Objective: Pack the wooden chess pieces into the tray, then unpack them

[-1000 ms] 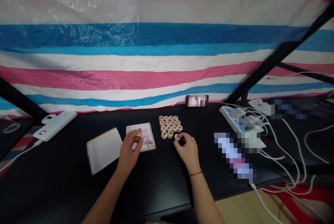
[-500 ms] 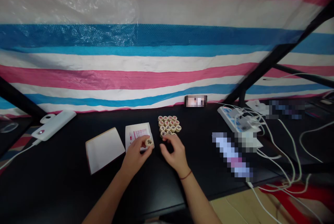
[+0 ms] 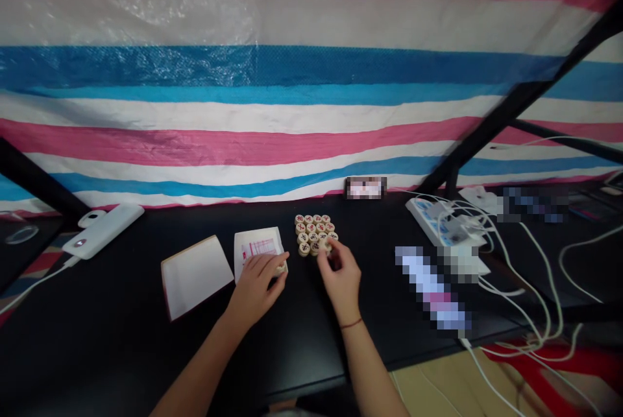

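My left hand (image 3: 256, 284) is over the near right corner of a small white box (image 3: 243, 245) that has a pink-printed paper in it. A Chinese chess piece (image 3: 280, 269) shows partly between its thumb and fingers. My right hand (image 3: 342, 277) has thumb and forefinger closed on another Chinese chess piece (image 3: 325, 245) at the near right corner of a block of round wooden pieces (image 3: 311, 227). Red characters mark the far rows of the block, dark ones the near rows.
A white box lid (image 3: 197, 277) lies left of the box. A white power bank (image 3: 103, 231) is further left. At the right are a power strip (image 3: 428, 219) with plugs and tangled white cables (image 3: 548, 300), and a blurred-out device (image 3: 433, 287). Behind hangs striped sheeting (image 3: 243, 144).
My left hand has turned palm down and lowered its piece towards the box corner. My right hand has shifted right along the near row and taken hold of a piece there.
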Available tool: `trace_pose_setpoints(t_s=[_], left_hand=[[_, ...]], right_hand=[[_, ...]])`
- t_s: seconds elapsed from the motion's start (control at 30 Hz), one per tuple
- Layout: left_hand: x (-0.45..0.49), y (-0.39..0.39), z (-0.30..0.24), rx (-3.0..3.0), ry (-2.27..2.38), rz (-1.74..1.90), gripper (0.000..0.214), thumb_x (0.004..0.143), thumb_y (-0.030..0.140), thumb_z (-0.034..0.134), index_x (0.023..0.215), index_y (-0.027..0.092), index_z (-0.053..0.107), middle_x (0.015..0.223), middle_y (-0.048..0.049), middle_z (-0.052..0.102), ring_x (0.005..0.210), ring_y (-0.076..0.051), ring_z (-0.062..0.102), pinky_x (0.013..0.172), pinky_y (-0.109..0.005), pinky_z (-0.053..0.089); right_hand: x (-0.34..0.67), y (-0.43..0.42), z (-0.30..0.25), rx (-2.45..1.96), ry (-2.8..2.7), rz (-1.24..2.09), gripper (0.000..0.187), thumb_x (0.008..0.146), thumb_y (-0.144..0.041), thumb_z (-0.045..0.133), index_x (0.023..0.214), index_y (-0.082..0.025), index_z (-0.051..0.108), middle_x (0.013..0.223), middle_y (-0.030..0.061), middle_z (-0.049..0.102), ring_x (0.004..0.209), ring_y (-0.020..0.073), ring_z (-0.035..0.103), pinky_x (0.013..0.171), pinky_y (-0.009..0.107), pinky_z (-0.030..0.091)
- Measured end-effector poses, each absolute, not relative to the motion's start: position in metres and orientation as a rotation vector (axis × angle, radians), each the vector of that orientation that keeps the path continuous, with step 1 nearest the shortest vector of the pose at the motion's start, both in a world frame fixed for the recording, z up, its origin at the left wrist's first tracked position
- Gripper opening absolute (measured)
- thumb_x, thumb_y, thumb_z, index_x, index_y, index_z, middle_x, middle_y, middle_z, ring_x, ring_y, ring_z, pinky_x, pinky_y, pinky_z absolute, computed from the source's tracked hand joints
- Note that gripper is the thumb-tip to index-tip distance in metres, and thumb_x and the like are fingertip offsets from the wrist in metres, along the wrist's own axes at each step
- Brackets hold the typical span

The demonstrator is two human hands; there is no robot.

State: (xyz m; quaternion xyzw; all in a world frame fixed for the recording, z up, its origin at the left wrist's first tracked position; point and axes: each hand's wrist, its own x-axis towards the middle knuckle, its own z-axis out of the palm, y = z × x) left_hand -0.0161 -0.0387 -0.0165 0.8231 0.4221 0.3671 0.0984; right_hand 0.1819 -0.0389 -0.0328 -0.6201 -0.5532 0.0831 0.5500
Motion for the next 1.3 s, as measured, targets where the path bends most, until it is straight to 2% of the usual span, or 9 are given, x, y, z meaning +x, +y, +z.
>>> trace_pose_setpoints(t_s=[0.17, 0.4, 0.6, 0.93, 1.3], left_hand=[[-0.027, -0.033, -0.016, 2.424, 1.303, 1.083, 0.024, 0.091, 0.021, 0.05, 0.108, 0.024, 0.066, 0.099, -0.0061, 0.069, 0.094, -0.021, 0.063, 0.091, -0.041, 0.048], [-0.031, -0.03, -0.017, 2.42, 1.295, 1.042, 0.024, 0.091, 0.022, 0.049, 0.108, 0.025, 0.067, 0.099, -0.0054, 0.069, 0.094, -0.02, 0.063, 0.091, -0.04, 0.048], [-0.03, -0.03, -0.017, 2.399, 1.301, 1.033, 0.023, 0.091, 0.022, 0.049, 0.105, 0.024, 0.068, 0.098, -0.0053, 0.069, 0.094, -0.021, 0.063, 0.091, -0.04, 0.049], [-0.029, -0.03, -0.018, 2.391, 1.316, 0.974, 0.023, 0.091, 0.022, 0.048, 0.102, 0.025, 0.067, 0.098, -0.0049, 0.069, 0.094, -0.021, 0.063, 0.092, -0.043, 0.047], [-0.03, -0.029, -0.019, 2.415, 1.297, 0.976, 0.022, 0.091, 0.021, 0.049, 0.101, 0.025, 0.068, 0.096, -0.0042, 0.069, 0.092, -0.021, 0.063, 0.091, -0.042, 0.048]], right_hand=[[0.214, -0.037, -0.048, -1.697, -1.271, 0.097, 0.03, 0.08, -0.036, 0.056, 0.099, -0.016, 0.065, 0.088, 0.0085, 0.066, 0.071, 0.0194, 0.055, 0.069, 0.034, 0.047], [0.212, -0.038, -0.053, -1.683, -1.429, 0.152, 0.021, 0.081, -0.036, 0.056, 0.092, -0.019, 0.063, 0.087, 0.0075, 0.067, 0.075, 0.0221, 0.055, 0.07, 0.034, 0.045], [0.212, -0.035, -0.055, -1.677, -1.464, 0.176, 0.021, 0.083, -0.035, 0.055, 0.097, -0.019, 0.06, 0.093, 0.0081, 0.066, 0.076, 0.0219, 0.055, 0.07, 0.035, 0.045], [0.212, -0.034, -0.058, -1.73, -1.474, 0.169, 0.016, 0.081, -0.033, 0.057, 0.092, -0.021, 0.059, 0.086, 0.0067, 0.065, 0.079, 0.0239, 0.056, 0.072, 0.035, 0.045], [0.212, -0.032, -0.062, -1.701, -1.493, 0.179, 0.019, 0.083, -0.032, 0.056, 0.096, -0.019, 0.061, 0.095, 0.0082, 0.067, 0.083, 0.0238, 0.056, 0.075, 0.036, 0.045]])
